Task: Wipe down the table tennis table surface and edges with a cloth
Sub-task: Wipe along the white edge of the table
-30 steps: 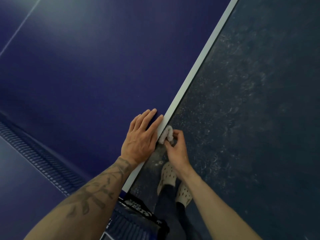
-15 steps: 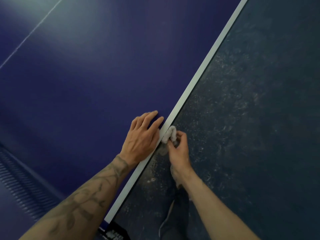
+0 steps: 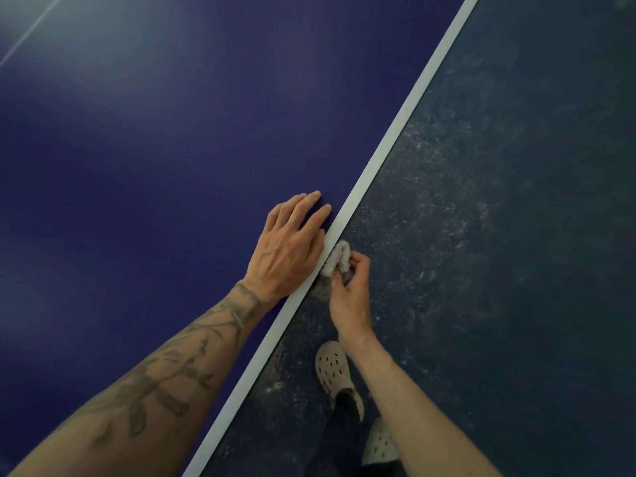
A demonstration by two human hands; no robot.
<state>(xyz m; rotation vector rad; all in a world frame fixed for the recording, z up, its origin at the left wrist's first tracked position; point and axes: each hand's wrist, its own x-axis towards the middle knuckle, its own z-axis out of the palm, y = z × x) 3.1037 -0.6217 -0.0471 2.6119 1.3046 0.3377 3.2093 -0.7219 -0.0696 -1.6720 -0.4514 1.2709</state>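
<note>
My left hand [image 3: 289,249] lies flat on the blue table [image 3: 155,166], fingers straight and slightly spread, its outer side just beside the white edge line [image 3: 382,156]. My right hand [image 3: 349,297] is off the side of the table, below its top, fingers curled, pinching a small wadded cloth [image 3: 337,258] (pale, fluffy, folded over on itself). The cloth touches the table's side edge, right next to my left hand. My left forearm, tattooed with leaves, crosses the table top. Below is a dark, dusty floor [image 3: 499,235], and on it my two pale perforated clogs [image 3: 334,370], close to the table's edge.
</note>
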